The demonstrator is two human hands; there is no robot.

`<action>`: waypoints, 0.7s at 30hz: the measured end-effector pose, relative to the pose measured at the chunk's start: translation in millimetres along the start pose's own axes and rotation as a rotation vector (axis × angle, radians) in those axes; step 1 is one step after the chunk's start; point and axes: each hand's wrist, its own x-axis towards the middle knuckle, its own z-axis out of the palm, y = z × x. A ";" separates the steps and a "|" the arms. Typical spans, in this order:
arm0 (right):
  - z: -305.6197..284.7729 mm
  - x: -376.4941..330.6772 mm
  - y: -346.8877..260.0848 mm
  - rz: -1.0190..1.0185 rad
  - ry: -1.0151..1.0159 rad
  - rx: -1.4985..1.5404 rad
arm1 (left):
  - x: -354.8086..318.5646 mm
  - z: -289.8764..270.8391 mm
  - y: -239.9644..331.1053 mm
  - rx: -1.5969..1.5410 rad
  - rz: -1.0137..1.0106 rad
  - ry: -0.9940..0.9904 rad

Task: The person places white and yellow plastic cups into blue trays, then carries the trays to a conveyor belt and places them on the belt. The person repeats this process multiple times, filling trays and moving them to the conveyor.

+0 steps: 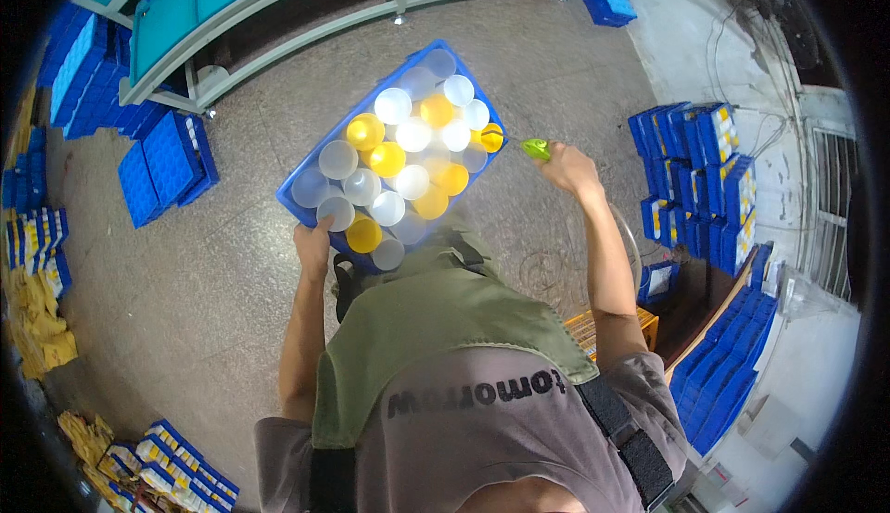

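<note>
A blue crate (298,182) sits tilted in front of my body, filled with round cylindrical pieces. Some are yellow, such as the yellow cylinder (386,159), and others are white or frosted, like the white cylinder (393,105). My left hand (314,246) grips the crate's near left edge, its fingers at the rim beside a frosted cylinder (336,215). In my right hand (568,170) is a green-handled tool (536,149) with a thin dark shaft. Its shaft points at the yellow cylinder (491,137) in the crate's right corner; whether they touch, I cannot tell.
A metal-framed bench (278,48) with teal panels runs across the far side. Blue crates (167,168) lie at the left, and filled crates (691,175) are stacked along the right wall. An orange crate (640,329) stands beside my right arm. Yellow sacks (42,323) lie far left.
</note>
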 end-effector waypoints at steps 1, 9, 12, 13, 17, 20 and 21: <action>-2.5 9.2 -2.6 -0.001 -0.013 -0.002 | 5.7 1.2 2.5 -0.037 0.007 0.001; -46.9 83.1 -37.1 -0.097 -0.102 0.042 | 73.4 12.3 40.2 -0.129 -0.117 0.078; -65.7 111.6 -57.6 -0.136 -0.105 0.072 | 102.6 19.2 58.3 -0.195 -0.172 0.107; -72.3 118.1 -62.2 -0.149 -0.113 0.064 | 106.6 22.0 62.7 -0.181 -0.140 0.130; -97.0 140.8 -86.8 -0.240 -0.189 0.042 | 127.5 26.0 89.0 -0.029 -0.136 0.218; -108.6 153.7 -110.1 -0.304 -0.250 0.002 | 138.0 24.4 108.4 -0.030 -0.115 0.265; -111.7 157.6 -116.9 -0.344 -0.257 0.005 | 140.3 23.7 113.6 -0.059 -0.085 0.286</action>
